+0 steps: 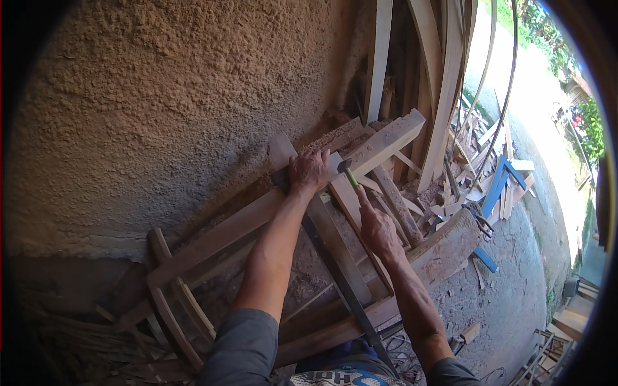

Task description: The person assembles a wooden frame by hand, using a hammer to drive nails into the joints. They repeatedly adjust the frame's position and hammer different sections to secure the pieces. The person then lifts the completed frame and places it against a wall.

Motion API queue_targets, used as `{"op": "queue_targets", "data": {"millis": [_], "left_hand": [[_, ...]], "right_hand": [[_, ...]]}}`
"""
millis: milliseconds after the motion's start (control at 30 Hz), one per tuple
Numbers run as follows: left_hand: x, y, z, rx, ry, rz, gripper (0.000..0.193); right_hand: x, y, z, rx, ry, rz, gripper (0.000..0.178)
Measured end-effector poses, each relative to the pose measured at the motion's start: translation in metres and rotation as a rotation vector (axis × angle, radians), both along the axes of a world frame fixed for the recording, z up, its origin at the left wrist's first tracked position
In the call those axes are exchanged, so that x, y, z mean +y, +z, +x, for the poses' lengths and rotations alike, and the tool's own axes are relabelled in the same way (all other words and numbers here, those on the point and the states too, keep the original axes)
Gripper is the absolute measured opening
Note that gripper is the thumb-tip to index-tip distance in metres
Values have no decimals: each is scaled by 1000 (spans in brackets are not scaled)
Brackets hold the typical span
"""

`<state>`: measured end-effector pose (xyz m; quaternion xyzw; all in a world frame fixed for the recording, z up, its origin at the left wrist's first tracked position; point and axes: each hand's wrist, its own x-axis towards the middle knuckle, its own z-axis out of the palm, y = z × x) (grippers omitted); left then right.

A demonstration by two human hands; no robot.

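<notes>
My left hand (309, 170) is closed over a pale wooden piece (335, 165) on top of a rough timber frame; its fingertips are partly hidden. In my right hand (378, 229) is a slim tool with a green part (351, 178) and a dark head (344, 166). That head meets the pale piece just right of my left hand; its exact kind is too small to tell. Behind them a thick squared timber (387, 143) slants up to the right. A long dark bar (341, 283) runs from near my left hand down toward my body.
A rough brown wall (174, 96) rises at the left. Tall boards (444, 90) lean upright at the back. Offcuts and blue strips (496, 186) lie heaped on the right. A curved wooden piece (174, 328) stands at the lower left, and a log (450, 248) at the right.
</notes>
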<state>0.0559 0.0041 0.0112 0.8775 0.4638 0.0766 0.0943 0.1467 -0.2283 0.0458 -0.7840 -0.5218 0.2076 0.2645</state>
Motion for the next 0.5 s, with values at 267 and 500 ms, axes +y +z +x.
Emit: {"op": "queue_targets", "data": {"millis": [267,500], "left_hand": [[-3,9,9,41,34,-67,52],[1,2,4,46,50,-61,53]], "right_hand": [[-4,-14,-4,-4,-28,15,73],[-3,24,-6,-32,-58,217,73]]}}
